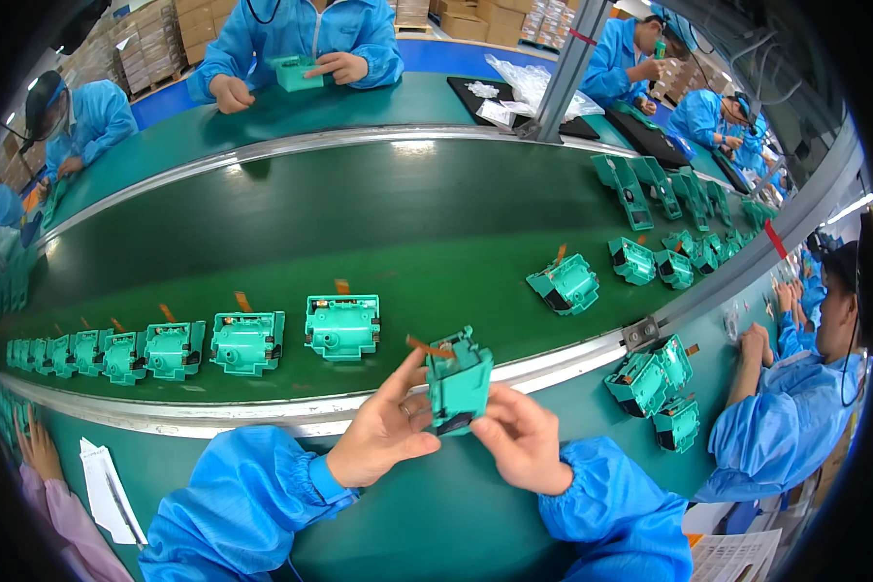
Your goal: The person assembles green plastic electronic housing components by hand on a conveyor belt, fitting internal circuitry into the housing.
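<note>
Both hands hold one green plastic housing [459,383] above the near edge of the conveyor; an orange ribbon cable sticks out at its upper left. My left hand [383,432] grips its left side, thumb below and fingers partly behind it. On the other side, my right hand [526,436] pinches the lower right corner with thumb and fingers. The housing is tilted, with a dark part showing at its bottom. Close by on the belt sits a similar green housing [343,327], its own ribbon cable upright.
More green housings [247,341] line the conveyor belt [262,218] to the left, others [565,284] to the right. Several housings [650,378] rest on the bench at right. A metal post [718,276] rises there. Papers [110,490] lie at left beside another person's hand [39,446]. Co-workers sit around.
</note>
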A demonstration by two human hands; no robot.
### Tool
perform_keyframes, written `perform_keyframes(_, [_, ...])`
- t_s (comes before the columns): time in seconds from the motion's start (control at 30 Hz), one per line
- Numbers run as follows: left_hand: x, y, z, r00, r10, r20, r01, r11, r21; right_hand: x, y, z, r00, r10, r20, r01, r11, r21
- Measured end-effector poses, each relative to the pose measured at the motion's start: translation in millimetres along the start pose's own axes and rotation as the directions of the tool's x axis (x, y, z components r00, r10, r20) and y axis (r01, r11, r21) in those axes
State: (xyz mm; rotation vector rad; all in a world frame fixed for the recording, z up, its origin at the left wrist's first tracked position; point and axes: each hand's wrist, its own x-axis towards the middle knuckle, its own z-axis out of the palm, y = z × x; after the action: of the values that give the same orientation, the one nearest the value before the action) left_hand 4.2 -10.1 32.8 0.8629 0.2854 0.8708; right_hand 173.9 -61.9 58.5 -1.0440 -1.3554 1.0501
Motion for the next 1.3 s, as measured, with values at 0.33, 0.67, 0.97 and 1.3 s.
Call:
perform_keyframes(0.33, [-20.9,10.0,-5.9,0.938,-0.333,0.099,0.324,0.738,-0.592,-3.4,-14.4,8.8,0.926,-0.363,0.101,0.349,0.726,-0.593])
perform_keyframes(0.67, [-23.0,-1.0,-17.2,0.927,-0.355,0.120,0.343,0.679,-0.649,-5.3,0.5,6.4,0.918,-0.354,0.180,0.395,0.770,-0.501])
perform_keyframes(0.97, [-25.3,3.2,-9.0,0.956,-0.242,0.164,0.288,0.687,-0.667,-9.4,5.3,6.8,0.908,-0.387,0.162,0.413,0.752,-0.513])
perform_keyframes(1.3, [-23.6,14.1,8.4,0.947,0.291,-0.139,-0.137,0.751,0.646,13.7,-10.5,15.3,0.967,-0.257,0.005,0.212,0.786,-0.580])
